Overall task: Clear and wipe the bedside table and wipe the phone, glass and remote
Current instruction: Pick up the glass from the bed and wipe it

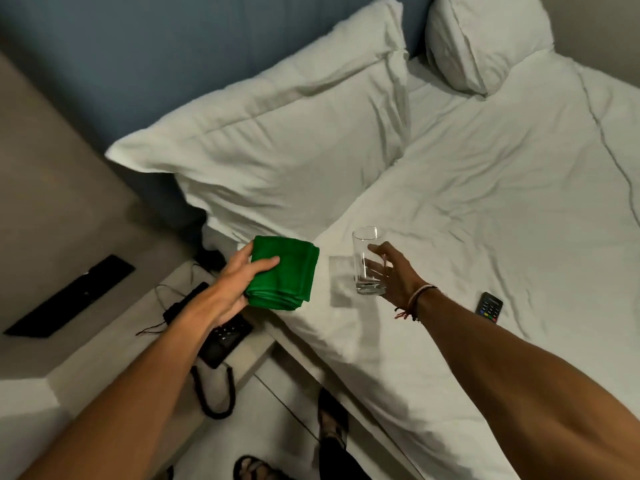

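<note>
Feet: two sandalled feet (332,431) are seen on the floor, below and between the two forearms.
Phone: a black phone (225,336) is laid on the bedside table (252,355), partly hidden under the left forearm; its coiled cord (207,393) is hung over the table's near edge.
Left hand: the left hand (239,282) is closed on a folded green cloth (282,271), thumb on top and fingers beneath, and is held over the bed's edge.
Right hand: the right hand (391,271) is spread, fingers apart, just behind the glass (369,261); whether the fingertips are touching it cannot be told. A bracelet (415,301) is worn at the wrist.
Glass: an empty clear glass is stood upright on the white bed (485,202), between the two hands and nearer the right one.
Remote: a black remote (489,307) is laid on the bed just right of the right wrist.
Pillows: one white pillow (277,133) is seen beyond the left hand, a second pillow (485,39) far beyond the right hand.
</note>
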### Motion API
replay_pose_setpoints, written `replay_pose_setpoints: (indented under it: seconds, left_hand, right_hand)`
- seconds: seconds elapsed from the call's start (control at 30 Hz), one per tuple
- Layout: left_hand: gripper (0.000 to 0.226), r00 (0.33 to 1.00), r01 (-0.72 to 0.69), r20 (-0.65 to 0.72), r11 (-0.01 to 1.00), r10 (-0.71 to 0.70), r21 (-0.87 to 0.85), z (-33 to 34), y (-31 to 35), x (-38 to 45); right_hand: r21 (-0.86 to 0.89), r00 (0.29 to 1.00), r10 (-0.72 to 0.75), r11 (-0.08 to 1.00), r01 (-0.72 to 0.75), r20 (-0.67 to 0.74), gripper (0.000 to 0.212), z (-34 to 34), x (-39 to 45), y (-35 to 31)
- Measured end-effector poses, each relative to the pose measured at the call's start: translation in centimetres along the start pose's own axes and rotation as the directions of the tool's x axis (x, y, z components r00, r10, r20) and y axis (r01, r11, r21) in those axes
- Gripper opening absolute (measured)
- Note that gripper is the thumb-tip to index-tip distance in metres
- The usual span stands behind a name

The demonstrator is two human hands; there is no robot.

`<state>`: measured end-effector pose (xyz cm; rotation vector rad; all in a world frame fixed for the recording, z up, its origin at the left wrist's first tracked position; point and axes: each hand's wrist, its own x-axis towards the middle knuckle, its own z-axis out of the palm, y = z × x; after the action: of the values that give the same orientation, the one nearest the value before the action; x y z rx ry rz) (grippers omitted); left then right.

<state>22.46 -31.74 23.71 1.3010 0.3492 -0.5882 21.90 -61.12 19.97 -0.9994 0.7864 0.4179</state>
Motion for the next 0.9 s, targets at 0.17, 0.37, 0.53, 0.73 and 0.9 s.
replay_pose_setpoints:
  seconds: [0.17, 0.37, 0.53, 0.73, 0.9]
  left_hand:
    - [0.025, 0.977, -0.141, -0.166, 0.99, 0.133, -0.033, -7.5, 2.7, -6.0]
    - [0.023, 0.88, -0.227, -0.423, 0.974, 0.216, 0.025, -16.6, 3.6, -13.3]
    - [0.017, 0.728, -0.241, -0.612, 0.951, 0.31, 0.195, -21.9, 2.2, -17.8]
    - [0.026, 0.581, -0.202, -0.694, 0.901, 0.425, 0.384, -24.0, 0.6, -19.7]
    - [0.028, 0.563, -0.177, -0.707, 0.898, 0.428, 0.403, -25.1, -0.4, -20.8]
  right_hand:
    - [-0.078, 0.968, 0.084, 0.995, -0.067, 0.236, 0.022, 10.9, -1.6, 2.6]
    - [-0.309, 0.905, 0.128, 0.951, 0.004, 0.406, 0.016, 22.4, -4.5, 9.0]
    - [-0.402, 0.823, 0.206, 0.915, 0.029, 0.529, 0.009, 29.0, -6.6, 15.3]
    - [-0.403, 0.773, 0.316, 0.911, -0.086, 0.55, 0.025, 33.3, -7.9, 20.5]
    - [-0.397, 0.758, 0.439, 0.881, -0.258, 0.482, 0.023, 35.3, -7.8, 21.5]
